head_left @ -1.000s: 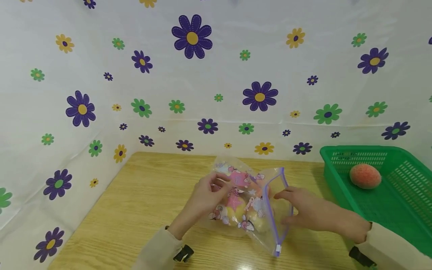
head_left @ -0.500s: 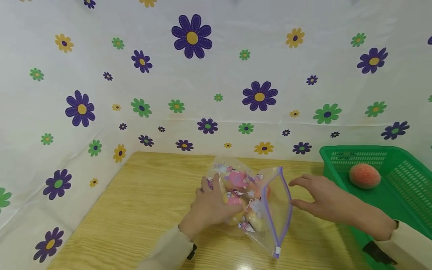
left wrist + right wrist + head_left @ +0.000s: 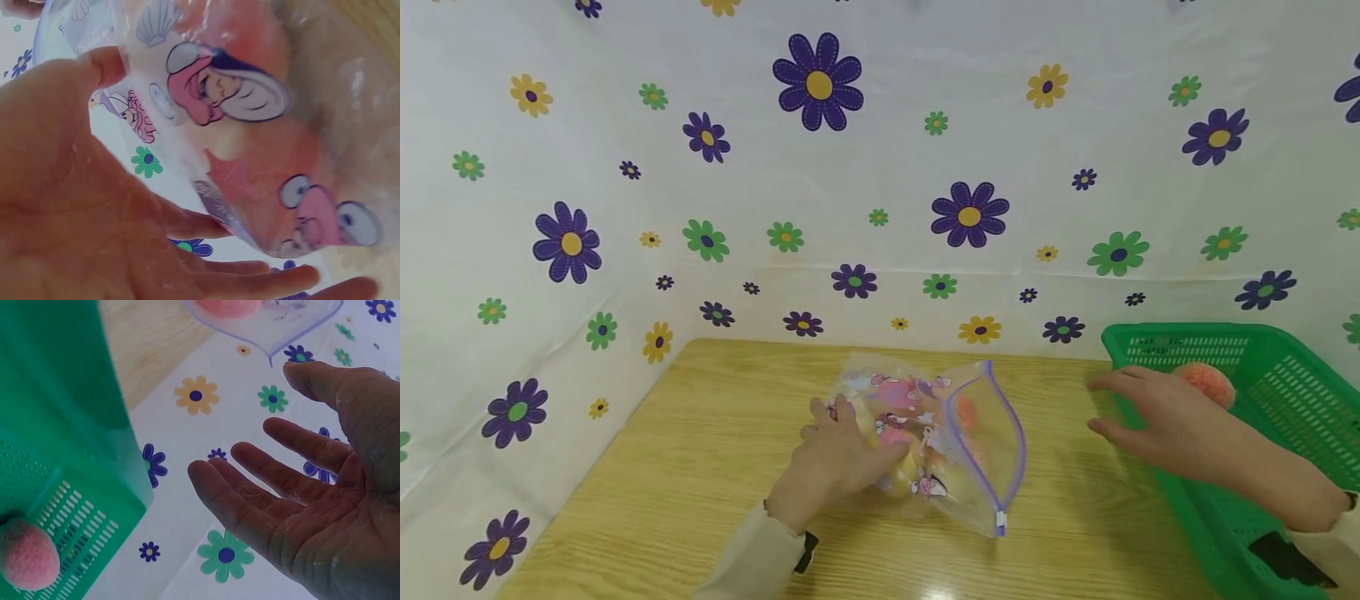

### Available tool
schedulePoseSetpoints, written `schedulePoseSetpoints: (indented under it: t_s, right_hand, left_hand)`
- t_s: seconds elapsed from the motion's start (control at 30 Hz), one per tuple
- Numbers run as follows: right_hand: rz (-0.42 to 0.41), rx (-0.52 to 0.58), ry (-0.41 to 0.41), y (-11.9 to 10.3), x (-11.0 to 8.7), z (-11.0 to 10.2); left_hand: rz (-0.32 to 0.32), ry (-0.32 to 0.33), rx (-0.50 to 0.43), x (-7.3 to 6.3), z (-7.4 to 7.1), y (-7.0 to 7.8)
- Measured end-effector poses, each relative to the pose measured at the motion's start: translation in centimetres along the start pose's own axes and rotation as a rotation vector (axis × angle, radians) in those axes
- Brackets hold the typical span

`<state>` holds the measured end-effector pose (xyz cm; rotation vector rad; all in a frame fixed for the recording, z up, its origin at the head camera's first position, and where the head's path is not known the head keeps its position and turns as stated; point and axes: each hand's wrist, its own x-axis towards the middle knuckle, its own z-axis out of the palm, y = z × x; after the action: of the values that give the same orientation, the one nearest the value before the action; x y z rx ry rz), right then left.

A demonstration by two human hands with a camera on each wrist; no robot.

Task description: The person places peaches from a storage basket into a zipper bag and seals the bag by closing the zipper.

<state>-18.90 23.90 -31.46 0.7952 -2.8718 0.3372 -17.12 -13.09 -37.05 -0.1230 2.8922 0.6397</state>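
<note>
While the right hand (image 3: pixel 1165 423) hovers, relaxed and empty, the loosely spread left hand (image 3: pixel 822 468) touching the clear, purple-zipped plastic bag (image 3: pixel 917 442) on the wooden table (image 3: pixel 700 433) should press lightly, lest its mouth (image 3: pixel 992 433) collapse.

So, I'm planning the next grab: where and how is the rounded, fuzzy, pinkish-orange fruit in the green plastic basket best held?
Probably around its middle, from above: the right hand could reach down into the green plastic basket and curl round the fuzzy, pinkish-orange fruit. It is rounded with no visible handle, and the basket's walls hinder a low approach.
</note>
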Motion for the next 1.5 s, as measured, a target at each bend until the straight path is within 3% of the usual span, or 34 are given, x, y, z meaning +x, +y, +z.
schedulePoseSetpoints:
  t_s: [0.17, 0.33, 0.43, 0.53, 0.63, 0.8, 0.93, 1.1, 1.5]
  right_hand:
    - [-0.024, -0.064, 0.069, 1.5, -0.8, -0.4]
    - [-0.011, -0.081, 0.060, 2.7, -1.1, -0.8]
    - [0.045, -0.079, -0.005, 3.2, -1.0, -1.1]
    - [0.065, -0.110, -0.026, 3.7, -0.9, -1.4]
    - [0.059, -0.127, -0.013, 4.2, -0.9, -1.6]
    - [0.091, -0.112, 0.002, 5.1, -1.0, -1.7]
    - [0.132, -0.100, 0.006, 6.0, -1.2, -1.9]
    - [0.163, -0.117, -0.013, 7.5, -1.4, -2.3]
    - [0.141, -0.218, -0.081, 11.3, -1.3, -2.1]
  left_hand:
    - [0.107, 0.034, -0.008, -0.3, -0.2, -0.4]
    - [0.287, 0.192, -0.036, -0.6, -0.2, 0.7]
    - [0.374, 0.260, -0.168, -0.8, -0.3, 2.1]
    - [0.426, 0.238, -0.342, -0.9, -0.1, 3.7]
    - [0.444, 0.200, -0.427, -0.7, 0.2, 5.2]
    - [0.431, 0.174, -0.420, -0.4, 0.7, 6.5]
    - [0.415, 0.160, -0.429, -0.2, 1.0, 6.7]
    - [0.440, 0.151, -0.433, 0.0, 1.4, 6.9]
    - [0.514, 0.073, -0.432, 0.0, 3.1, 7.6]
